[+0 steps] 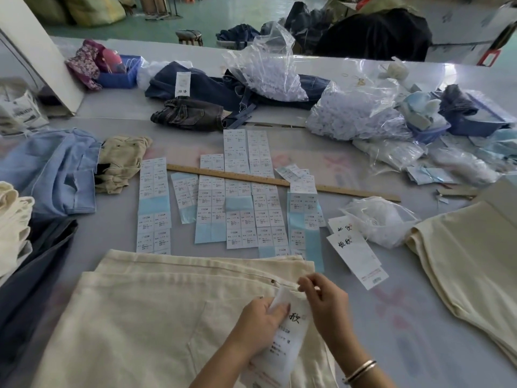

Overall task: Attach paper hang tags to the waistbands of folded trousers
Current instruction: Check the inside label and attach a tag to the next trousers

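Cream folded trousers (156, 312) lie in front of me, the waistband with a small metal rivet (272, 281) towards the right. A white paper hang tag (285, 340) with black characters rests on them. My left hand (258, 326) pinches the tag's top end. My right hand (324, 301) pinches at the waistband edge just above the tag; what its fingertips hold is too small to tell. Two spare hang tags (355, 253) lie to the right.
Sheets of size stickers (240, 208) and a wooden ruler (282, 182) lie beyond the trousers. More cream trousers (470, 264) are at right, a blue and navy pile (53, 175) at left, plastic bags (361, 113) and dark jeans (190, 113) at the back.
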`<action>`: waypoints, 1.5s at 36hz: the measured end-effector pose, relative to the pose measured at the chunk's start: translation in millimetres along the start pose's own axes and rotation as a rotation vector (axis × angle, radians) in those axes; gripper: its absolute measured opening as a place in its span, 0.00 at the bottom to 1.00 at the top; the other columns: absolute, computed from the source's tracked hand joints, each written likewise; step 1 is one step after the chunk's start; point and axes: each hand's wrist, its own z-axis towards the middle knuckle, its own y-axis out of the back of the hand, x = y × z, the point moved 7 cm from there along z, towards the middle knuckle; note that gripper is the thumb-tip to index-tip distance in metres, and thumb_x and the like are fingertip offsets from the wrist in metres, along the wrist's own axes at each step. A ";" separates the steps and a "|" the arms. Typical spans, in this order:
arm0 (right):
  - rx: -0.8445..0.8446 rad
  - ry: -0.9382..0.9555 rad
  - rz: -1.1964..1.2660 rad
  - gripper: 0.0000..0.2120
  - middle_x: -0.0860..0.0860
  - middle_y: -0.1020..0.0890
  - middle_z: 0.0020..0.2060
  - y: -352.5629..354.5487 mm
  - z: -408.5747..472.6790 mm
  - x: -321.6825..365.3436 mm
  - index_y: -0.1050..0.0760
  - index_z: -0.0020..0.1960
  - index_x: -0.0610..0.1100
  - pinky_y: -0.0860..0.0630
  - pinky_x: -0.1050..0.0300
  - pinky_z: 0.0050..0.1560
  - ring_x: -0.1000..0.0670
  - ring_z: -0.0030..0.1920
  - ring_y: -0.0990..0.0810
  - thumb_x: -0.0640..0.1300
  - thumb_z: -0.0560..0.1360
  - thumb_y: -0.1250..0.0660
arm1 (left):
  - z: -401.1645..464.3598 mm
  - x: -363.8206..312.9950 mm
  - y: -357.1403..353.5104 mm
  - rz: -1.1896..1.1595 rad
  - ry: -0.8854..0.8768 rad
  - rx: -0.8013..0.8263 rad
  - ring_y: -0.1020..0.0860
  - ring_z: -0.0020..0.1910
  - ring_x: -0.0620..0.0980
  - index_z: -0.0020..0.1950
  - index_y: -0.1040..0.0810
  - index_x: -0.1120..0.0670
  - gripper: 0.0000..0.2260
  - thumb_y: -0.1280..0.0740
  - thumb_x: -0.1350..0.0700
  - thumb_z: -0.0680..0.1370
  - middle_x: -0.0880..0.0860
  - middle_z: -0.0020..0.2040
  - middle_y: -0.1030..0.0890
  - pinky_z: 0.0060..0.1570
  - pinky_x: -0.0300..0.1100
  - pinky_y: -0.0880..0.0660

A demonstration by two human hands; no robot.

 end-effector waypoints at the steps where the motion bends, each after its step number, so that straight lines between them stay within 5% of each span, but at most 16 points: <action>1: -0.009 -0.079 0.086 0.10 0.55 0.18 0.30 2.3 2.1 -8.5 0.22 0.36 0.46 0.29 0.66 0.34 0.59 0.31 0.23 0.40 0.76 0.33 | 1.4 4.5 -4.7 -0.001 0.016 0.008 0.16 0.41 0.55 0.48 0.17 0.57 0.14 0.35 0.48 0.80 0.56 0.42 0.15 0.47 0.51 0.20; 6: 0.153 -0.418 0.480 0.13 0.45 0.17 0.32 -1.3 0.5 -39.4 0.23 0.42 0.37 0.37 0.66 0.22 0.56 0.21 0.35 0.40 0.80 0.41 | 6.5 18.2 -21.8 -0.019 0.082 0.029 0.17 0.38 0.51 0.45 0.17 0.58 0.14 0.35 0.49 0.79 0.54 0.40 0.15 0.41 0.45 0.21; 10: 0.327 -0.399 0.487 0.11 0.47 0.17 0.37 -3.5 -14.2 -42.4 0.21 0.49 0.40 0.34 0.66 0.27 0.56 0.26 0.31 0.33 0.79 0.42 | 11.2 20.0 -24.5 -0.026 0.080 -0.002 0.18 0.39 0.54 0.46 0.18 0.57 0.11 0.35 0.51 0.80 0.58 0.43 0.15 0.44 0.51 0.21; 18: 0.387 -0.338 0.459 0.15 0.47 0.18 0.42 -6.8 -25.4 -44.6 0.22 0.53 0.44 0.26 0.64 0.39 0.55 0.38 0.22 0.28 0.75 0.39 | 13.1 19.2 -25.4 -0.033 0.075 0.007 0.17 0.41 0.57 0.47 0.18 0.57 0.10 0.35 0.52 0.80 0.59 0.43 0.15 0.44 0.51 0.21; 24: 0.360 -0.249 0.381 0.11 0.51 0.18 0.40 -9.9 -25.0 -42.4 0.19 0.49 0.47 0.24 0.64 0.41 0.57 0.37 0.21 0.32 0.72 0.30 | 9.9 18.9 -25.9 -0.069 0.072 0.038 0.17 0.40 0.55 0.48 0.18 0.57 0.10 0.36 0.53 0.80 0.57 0.43 0.15 0.44 0.50 0.21; 33: 0.342 -0.196 0.253 0.10 0.56 0.15 0.39 -13.8 -28.4 -46.6 0.17 0.42 0.52 0.23 0.66 0.43 0.58 0.40 0.17 0.37 0.73 0.29 | 4.2 15.8 -28.4 -0.105 0.058 0.054 0.18 0.40 0.51 0.51 0.18 0.58 0.10 0.37 0.55 0.81 0.57 0.43 0.15 0.44 0.46 0.22; 40: 0.137 -0.281 0.284 0.11 0.52 0.19 0.28 -11.2 -32.8 -63.1 0.21 0.35 0.47 0.29 0.65 0.31 0.59 0.28 0.27 0.37 0.75 0.31 | 2.6 20.3 -35.3 -0.084 0.097 0.049 0.18 0.37 0.48 0.47 0.19 0.56 0.09 0.37 0.55 0.81 0.55 0.41 0.15 0.40 0.42 0.22; 43: 0.063 -0.287 0.260 0.08 0.49 0.19 0.29 -0.2 -25.2 -61.5 0.21 0.37 0.43 0.32 0.67 0.30 0.60 0.27 0.29 0.39 0.75 0.31 | 0.7 23.7 -39.3 -0.105 0.129 0.069 0.17 0.36 0.49 0.50 0.18 0.57 0.09 0.37 0.56 0.81 0.57 0.42 0.15 0.37 0.40 0.23; 47: 0.208 -0.230 0.241 0.07 0.49 0.17 0.35 1.8 -19.2 -48.3 0.22 0.41 0.45 0.28 0.66 0.37 0.58 0.34 0.22 0.37 0.76 0.34 | 0.9 22.9 -39.2 -0.142 0.135 0.062 0.18 0.35 0.49 0.49 0.19 0.59 0.10 0.37 0.56 0.82 0.55 0.40 0.15 0.36 0.40 0.23; 54: 0.277 -0.387 0.507 0.13 0.48 0.18 0.36 -2.0 -23.2 -53.8 0.22 0.52 0.44 0.27 0.66 0.37 0.58 0.35 0.22 0.29 0.76 0.40 | 1.7 20.7 -35.7 -0.201 0.133 0.069 0.17 0.34 0.49 0.47 0.19 0.58 0.09 0.36 0.56 0.81 0.54 0.38 0.15 0.33 0.39 0.24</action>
